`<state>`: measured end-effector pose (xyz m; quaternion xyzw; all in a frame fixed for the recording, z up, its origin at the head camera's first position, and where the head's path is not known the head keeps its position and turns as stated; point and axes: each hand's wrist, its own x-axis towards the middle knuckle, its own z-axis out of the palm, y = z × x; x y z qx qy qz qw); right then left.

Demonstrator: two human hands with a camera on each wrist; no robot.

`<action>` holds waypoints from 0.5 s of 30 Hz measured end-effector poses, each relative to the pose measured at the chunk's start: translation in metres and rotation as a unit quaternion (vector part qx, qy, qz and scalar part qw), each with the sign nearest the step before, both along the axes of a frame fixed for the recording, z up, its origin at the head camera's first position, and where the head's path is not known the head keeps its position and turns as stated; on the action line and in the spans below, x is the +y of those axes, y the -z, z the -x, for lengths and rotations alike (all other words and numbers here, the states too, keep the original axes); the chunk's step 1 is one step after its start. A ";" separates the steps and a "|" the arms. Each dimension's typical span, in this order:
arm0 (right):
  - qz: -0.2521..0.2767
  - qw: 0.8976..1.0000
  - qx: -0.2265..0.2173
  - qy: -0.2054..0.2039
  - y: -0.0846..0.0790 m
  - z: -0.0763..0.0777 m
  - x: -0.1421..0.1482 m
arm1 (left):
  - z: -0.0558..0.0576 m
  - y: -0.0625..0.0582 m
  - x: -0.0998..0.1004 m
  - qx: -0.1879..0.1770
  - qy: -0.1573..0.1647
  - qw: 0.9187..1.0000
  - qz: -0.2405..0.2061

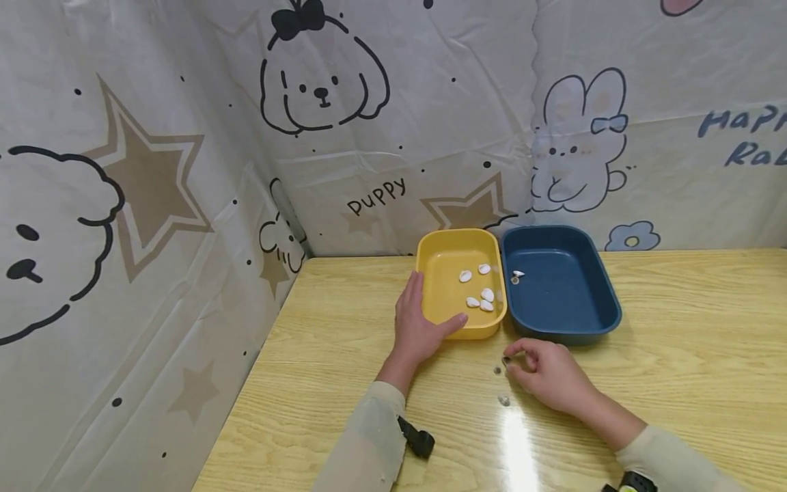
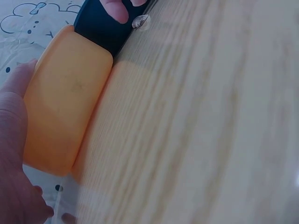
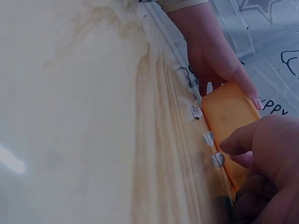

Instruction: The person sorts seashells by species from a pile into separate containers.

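My left hand (image 1: 421,328) holds the yellow plastic bin (image 1: 439,256) at its near left corner, thumb over the front rim and fingers along the side wall. Several white seashells (image 1: 465,276) lie inside that bin. My right hand (image 1: 550,374) is low over the table in front of the blue bin (image 1: 556,328), thumb and index finger apart around a small dark shell (image 1: 506,360). In the right wrist view this shell (image 3: 217,159) sits on the table by the fingertips. Another small shell (image 1: 497,370) lies beside it, and a grey one (image 1: 504,400) is closer to me.
Two small shells (image 1: 516,277) are in the blue bin near its left wall. Both bins stand side by side at the table's back edge, against a printed cloth (image 1: 369,157). A second cloth wall (image 1: 154,328) borders the table (image 1: 307,355) on the left.
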<state>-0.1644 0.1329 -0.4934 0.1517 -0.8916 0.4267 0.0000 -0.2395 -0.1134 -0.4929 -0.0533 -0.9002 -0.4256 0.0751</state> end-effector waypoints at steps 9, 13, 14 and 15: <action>-0.048 0.999 0.018 -0.004 0.003 0.005 -0.001 | 0.001 -0.001 0.000 0.001 -0.001 1.000 0.003; -0.064 0.997 0.033 -0.002 0.004 0.004 -0.001 | 0.000 0.000 0.001 -0.003 -0.001 1.000 0.005; -0.067 0.997 0.035 -0.002 0.004 0.004 -0.001 | 0.000 0.000 0.001 -0.004 -0.001 1.000 0.005; -0.069 0.997 0.036 0.000 0.004 0.003 -0.001 | 0.000 0.000 0.000 -0.005 -0.001 1.000 0.004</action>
